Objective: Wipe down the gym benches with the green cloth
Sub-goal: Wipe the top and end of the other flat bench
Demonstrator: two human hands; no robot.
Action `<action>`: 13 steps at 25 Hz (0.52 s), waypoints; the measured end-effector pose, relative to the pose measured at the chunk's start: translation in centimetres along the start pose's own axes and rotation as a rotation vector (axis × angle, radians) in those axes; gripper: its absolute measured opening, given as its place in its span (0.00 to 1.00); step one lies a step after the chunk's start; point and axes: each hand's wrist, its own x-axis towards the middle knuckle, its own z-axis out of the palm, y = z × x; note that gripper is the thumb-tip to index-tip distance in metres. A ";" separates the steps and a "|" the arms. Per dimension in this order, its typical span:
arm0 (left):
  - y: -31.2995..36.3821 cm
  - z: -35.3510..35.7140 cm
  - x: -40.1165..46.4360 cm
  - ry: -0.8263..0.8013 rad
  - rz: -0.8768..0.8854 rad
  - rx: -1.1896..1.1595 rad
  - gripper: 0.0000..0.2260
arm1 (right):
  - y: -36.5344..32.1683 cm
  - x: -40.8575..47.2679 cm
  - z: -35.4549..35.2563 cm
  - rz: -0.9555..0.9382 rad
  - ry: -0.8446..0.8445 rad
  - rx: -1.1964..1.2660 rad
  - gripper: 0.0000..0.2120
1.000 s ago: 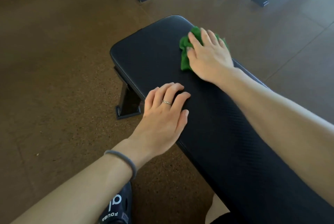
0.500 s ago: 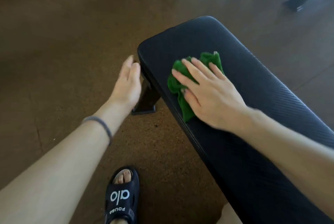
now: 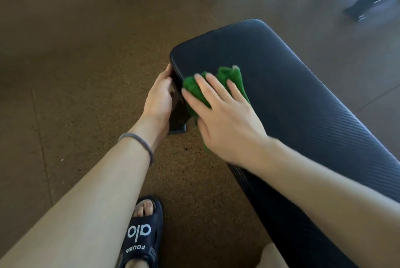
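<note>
The black bench [image 3: 303, 103], a rounded pad with ribbed vinyl-like upholstery, runs from centre frame to the lower right over a speckled brown floor [image 3: 75, 62]. Wiping looks under way at the pad's left edge; the next stroke likely calls for steady downward pressure. The right hand [image 3: 225, 116] presses splayed, straight fingers on the crumpled green cloth [image 3: 232, 77] there. The left hand [image 3: 159, 98] touches the pad's side, fingers relaxed.

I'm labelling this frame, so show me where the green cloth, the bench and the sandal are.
green cloth [image 3: 232, 77]: head view, bunched upper edge beyond the fingers.
bench [image 3: 303, 98]: head view, bare black pad top.
sandal [image 3: 140, 233]: head view, strap with white lettering.
</note>
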 end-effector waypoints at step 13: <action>-0.4 0.0 1.6 0.036 -0.049 -0.182 0.23 | 0.5 -0.1 -0.2 -0.028 -0.052 -0.010 0.29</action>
